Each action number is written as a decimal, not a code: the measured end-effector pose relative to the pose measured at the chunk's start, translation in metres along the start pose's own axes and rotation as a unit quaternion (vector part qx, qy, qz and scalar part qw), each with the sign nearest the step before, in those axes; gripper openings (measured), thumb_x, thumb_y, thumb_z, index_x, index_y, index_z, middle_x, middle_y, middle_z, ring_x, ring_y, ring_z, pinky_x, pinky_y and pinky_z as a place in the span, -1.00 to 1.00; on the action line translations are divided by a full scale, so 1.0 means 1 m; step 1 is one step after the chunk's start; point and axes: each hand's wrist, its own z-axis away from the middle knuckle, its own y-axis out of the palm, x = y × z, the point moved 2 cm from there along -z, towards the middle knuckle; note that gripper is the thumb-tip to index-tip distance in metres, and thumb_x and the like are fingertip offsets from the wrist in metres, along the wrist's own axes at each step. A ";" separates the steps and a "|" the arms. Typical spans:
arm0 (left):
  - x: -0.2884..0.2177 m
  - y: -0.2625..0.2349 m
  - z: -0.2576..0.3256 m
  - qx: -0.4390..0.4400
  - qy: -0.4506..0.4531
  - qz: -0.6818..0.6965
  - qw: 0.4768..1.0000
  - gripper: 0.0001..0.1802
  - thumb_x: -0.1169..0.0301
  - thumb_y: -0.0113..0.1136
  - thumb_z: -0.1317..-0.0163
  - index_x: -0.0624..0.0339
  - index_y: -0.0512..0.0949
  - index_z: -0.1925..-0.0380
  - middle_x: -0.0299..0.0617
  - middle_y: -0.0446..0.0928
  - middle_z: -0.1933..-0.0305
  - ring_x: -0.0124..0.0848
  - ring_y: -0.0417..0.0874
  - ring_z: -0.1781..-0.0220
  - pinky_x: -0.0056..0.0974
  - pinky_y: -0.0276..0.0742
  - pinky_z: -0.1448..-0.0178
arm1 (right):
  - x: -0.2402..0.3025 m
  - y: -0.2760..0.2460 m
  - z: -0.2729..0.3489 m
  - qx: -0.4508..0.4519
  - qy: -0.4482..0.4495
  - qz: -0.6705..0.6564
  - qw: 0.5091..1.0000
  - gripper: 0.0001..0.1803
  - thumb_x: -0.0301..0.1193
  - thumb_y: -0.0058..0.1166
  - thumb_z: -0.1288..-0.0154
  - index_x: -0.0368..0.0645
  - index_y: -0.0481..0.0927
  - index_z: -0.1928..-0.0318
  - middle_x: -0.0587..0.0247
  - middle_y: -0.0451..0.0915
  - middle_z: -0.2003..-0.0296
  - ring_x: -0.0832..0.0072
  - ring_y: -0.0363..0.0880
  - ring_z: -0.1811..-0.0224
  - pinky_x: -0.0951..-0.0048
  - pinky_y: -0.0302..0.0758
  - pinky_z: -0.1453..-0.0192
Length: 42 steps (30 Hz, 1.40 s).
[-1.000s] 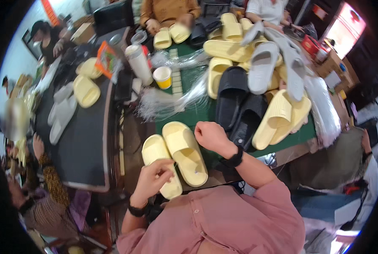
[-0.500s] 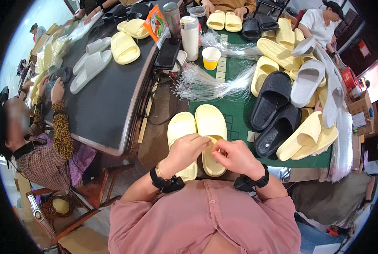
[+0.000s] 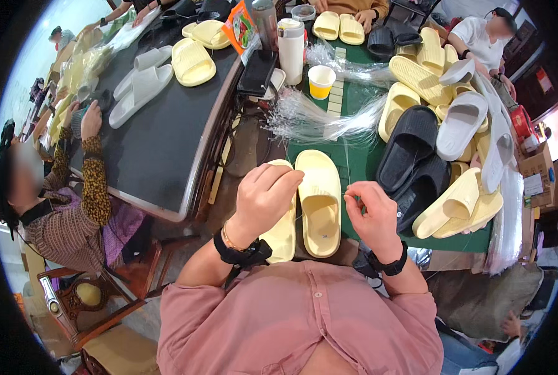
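Observation:
A pair of pale yellow slides, the left slide and the right slide, lies before me at the table's near edge, toes pointing away. My left hand is raised over the left slide and hides much of its strap; its fingertips are pinched together, and what they hold is too fine to make out. Just right of the right slide, my right hand has thumb and fingers closed in a pinch. A hair-thin clear strand seems to rise from those fingertips. Beyond the slides lies a bundle of clear plastic strands.
On the green table, black slides, grey slides and yellow slides are heaped at right. A yellow-white cup and white bottle stand farther back. A co-worker sits left at the dark table.
My hands have moved apart from being close together over the right slide: the left went up and left, the right to the right. The right slide's footbed is now uncovered.

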 end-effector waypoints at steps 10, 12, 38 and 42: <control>-0.005 -0.029 0.059 0.231 -0.008 0.030 0.972 -0.86 0.51 0.33 0.02 0.16 0.62 0.40 -0.24 0.57 0.42 -0.28 0.62 0.41 -0.22 0.55 0.30 | -0.008 0.021 0.039 0.168 -0.067 -0.028 0.983 -0.86 -0.49 0.20 -0.19 -0.18 0.54 0.25 0.17 0.57 0.20 0.19 0.64 0.30 0.28 0.61 0.24; -0.005 -0.032 0.074 0.294 -0.013 0.038 0.955 -0.89 0.48 0.32 0.01 0.15 0.61 0.42 -0.25 0.58 0.43 -0.29 0.62 0.40 -0.23 0.55 0.30 | -0.010 0.028 0.047 0.217 -0.095 -0.035 0.971 -0.89 -0.49 0.17 -0.20 -0.19 0.51 0.29 0.18 0.55 0.27 0.17 0.61 0.34 0.25 0.59 0.28; -0.030 -0.060 0.073 0.414 -0.047 0.109 0.903 -0.89 0.37 0.25 -0.10 0.17 0.60 0.45 -0.19 0.53 0.48 -0.20 0.58 0.42 -0.17 0.51 0.31 | -0.020 0.034 0.053 0.255 -0.087 -0.003 0.963 -0.89 -0.49 0.12 -0.17 -0.23 0.46 0.41 0.07 0.49 0.43 0.10 0.53 0.31 0.17 0.52 0.18; -0.039 -0.057 0.070 0.380 0.001 0.116 0.918 -0.87 0.40 0.19 -0.02 0.16 0.45 0.59 -0.20 0.44 0.55 -0.22 0.55 0.48 -0.18 0.50 0.38 | -0.022 0.036 0.051 0.254 -0.090 -0.009 0.963 -0.89 -0.50 0.12 -0.16 -0.23 0.46 0.40 0.06 0.49 0.42 0.09 0.53 0.30 0.16 0.52 0.18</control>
